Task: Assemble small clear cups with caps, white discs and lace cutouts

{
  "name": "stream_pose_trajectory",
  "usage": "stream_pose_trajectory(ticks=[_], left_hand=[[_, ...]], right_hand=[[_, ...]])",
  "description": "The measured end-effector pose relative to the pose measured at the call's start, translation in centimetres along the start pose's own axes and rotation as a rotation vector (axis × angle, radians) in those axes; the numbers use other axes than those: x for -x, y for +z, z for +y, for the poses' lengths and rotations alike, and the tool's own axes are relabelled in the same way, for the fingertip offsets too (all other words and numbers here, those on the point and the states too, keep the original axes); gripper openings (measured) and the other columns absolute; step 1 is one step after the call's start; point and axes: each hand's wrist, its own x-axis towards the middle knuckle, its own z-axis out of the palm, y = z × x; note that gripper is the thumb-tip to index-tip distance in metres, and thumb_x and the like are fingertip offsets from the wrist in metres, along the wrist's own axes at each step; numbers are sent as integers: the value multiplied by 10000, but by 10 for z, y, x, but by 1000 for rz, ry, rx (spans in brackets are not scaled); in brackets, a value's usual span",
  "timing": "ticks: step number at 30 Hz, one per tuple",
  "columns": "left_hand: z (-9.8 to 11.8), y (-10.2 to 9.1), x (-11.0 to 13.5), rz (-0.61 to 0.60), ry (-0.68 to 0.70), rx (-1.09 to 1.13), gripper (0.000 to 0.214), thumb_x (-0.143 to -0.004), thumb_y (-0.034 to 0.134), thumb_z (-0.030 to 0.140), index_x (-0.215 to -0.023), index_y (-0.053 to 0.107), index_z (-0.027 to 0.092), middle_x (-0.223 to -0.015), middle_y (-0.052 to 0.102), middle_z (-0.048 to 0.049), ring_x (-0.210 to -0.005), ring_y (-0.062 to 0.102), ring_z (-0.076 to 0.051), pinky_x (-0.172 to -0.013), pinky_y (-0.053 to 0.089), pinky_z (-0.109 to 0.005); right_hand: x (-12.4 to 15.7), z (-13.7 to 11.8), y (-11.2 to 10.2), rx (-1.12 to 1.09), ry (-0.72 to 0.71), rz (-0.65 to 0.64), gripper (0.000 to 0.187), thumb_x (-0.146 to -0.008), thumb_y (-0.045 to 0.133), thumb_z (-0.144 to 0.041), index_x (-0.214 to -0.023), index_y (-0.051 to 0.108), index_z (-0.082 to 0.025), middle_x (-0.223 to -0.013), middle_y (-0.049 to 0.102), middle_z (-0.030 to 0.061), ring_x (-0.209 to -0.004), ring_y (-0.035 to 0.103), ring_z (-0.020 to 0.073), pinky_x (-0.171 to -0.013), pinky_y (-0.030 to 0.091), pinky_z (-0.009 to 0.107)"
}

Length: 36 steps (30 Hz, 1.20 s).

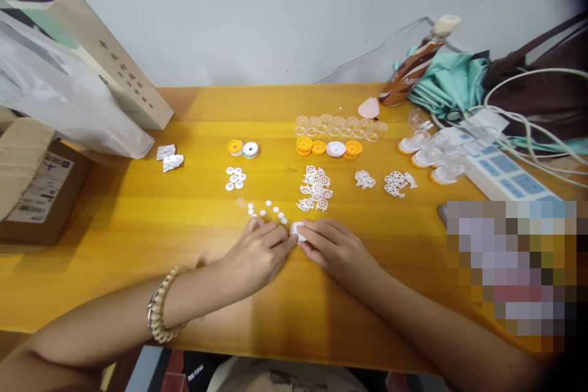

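Note:
Both hands meet over the near middle of the table around a small white round plastic piece. My right hand grips its right side, fingertips lying over the top and partly covering it. On the left side, my left hand has its fingers curled, with the thumb and forefinger closed at the piece's edge. Just beyond my left hand lie several small white discs and some tiny clear rings. Larger white caps form a cluster behind them. White spoked plastic parts are heaped beyond my right hand.
Orange and white round shells and clear cups stand in rows farther back. Assembled clear-domed pieces sit by a power strip. A bottle leans at the back right. A cardboard box and foil pieces are left.

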Motion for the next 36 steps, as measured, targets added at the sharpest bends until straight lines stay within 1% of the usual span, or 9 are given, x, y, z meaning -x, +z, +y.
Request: stream_pose_trajectory(ticks=[3,6,10,12,17,20,25,31,36], left_hand=[[-1,-1,0,-17,4,8,223,-902,404,174,-1042,576,153,-780,561,-27,-745,476,-164,-675,288,-310],[-1,-1,-1,-2,9,13,221,-901,406,172,-1046,572,151,-770,551,-26,-746,474,-162,-687,293,-312],[-2,3,1,17,34,-21,223,-906,402,182,-1053,565,141,-771,552,-35,-742,468,-167,-692,291,-319],[-2,4,1,21,40,-37,224,-909,398,188,-1051,564,140,-779,558,-38,-742,466,-168,-688,286,-320],[-2,2,2,8,38,-24,216,-907,404,187,-1023,581,149,-756,549,-31,-730,459,-164,-670,281,-315],[-4,0,0,-12,37,14,217,-905,402,185,-1019,583,149,-765,551,-33,-743,459,-165,-689,293,-317],[-6,-2,-2,-10,27,78,221,-910,384,184,-990,588,155,-771,552,-31,-742,458,-157,-685,299,-305],[-6,-1,-1,-29,44,48,221,-912,381,187,-974,590,148,-784,561,-37,-751,455,-162,-697,295,-310],[-6,-1,-3,-19,22,66,225,-906,389,186,-967,604,162,-779,569,-39,-751,468,-163,-705,310,-313]], right_hand=[[-1,-1,-2,36,-24,-23,208,-830,529,-121,-1032,548,-166,-912,675,67,-841,621,187,-766,541,327],[-3,-2,-2,36,-40,-16,205,-827,529,-111,-1025,551,-158,-912,673,67,-841,615,186,-763,540,322],[-3,-2,-1,21,8,0,206,-821,535,-123,-1023,553,-157,-881,667,67,-805,606,182,-750,538,322],[-1,-2,-1,16,20,-21,235,-822,534,-125,-1056,547,-153,-896,664,72,-799,602,180,-756,534,328],[6,1,-4,37,-54,-108,267,-857,484,-117,-1119,531,-144,-1027,645,119,-912,595,199,-805,514,354],[7,0,-5,45,-52,-111,264,-860,491,-132,-1120,533,-132,-1024,646,130,-930,598,208,-816,513,364],[4,-2,-6,35,-43,-121,258,-856,495,-130,-1108,546,-122,-1021,646,136,-946,600,218,-829,516,368],[4,-3,-7,-7,1,-129,275,-857,489,-137,-1124,543,-167,-1006,645,111,-933,600,217,-824,516,371],[3,-3,-5,6,32,-83,233,-836,516,-135,-1062,557,-171,-904,648,86,-833,591,199,-775,516,346]])
